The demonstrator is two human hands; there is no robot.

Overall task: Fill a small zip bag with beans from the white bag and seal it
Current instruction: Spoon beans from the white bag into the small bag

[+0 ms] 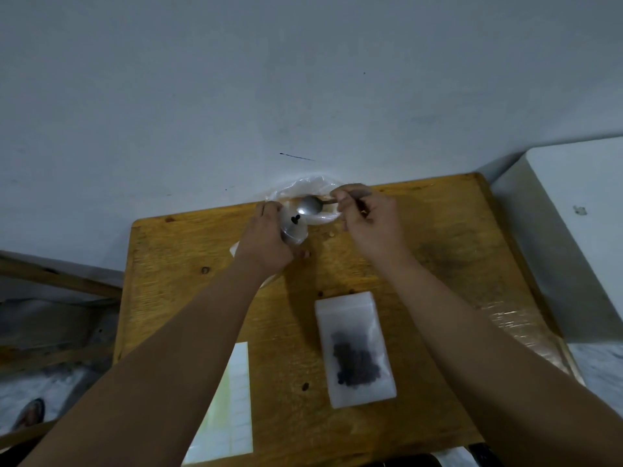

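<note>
1. The zip bag is gripped by the left hand at the table's far edge, mouth up to catch beans.
2. The spoon is pinched by the right hand, with its bowl over that mouth, beside the white bag.

in front of you is a yellow-brown wooden table, its far edge against a pale grey painted wall that bears a short dark streak. near the table's front edge, towards your left, lies a white sheet of small square labels with a greenish strip. just beside the table on your right you have a white box-shaped block, and on your left, lower down, brown wooden rails and a dark sandal on the pale speckled floor.
</note>
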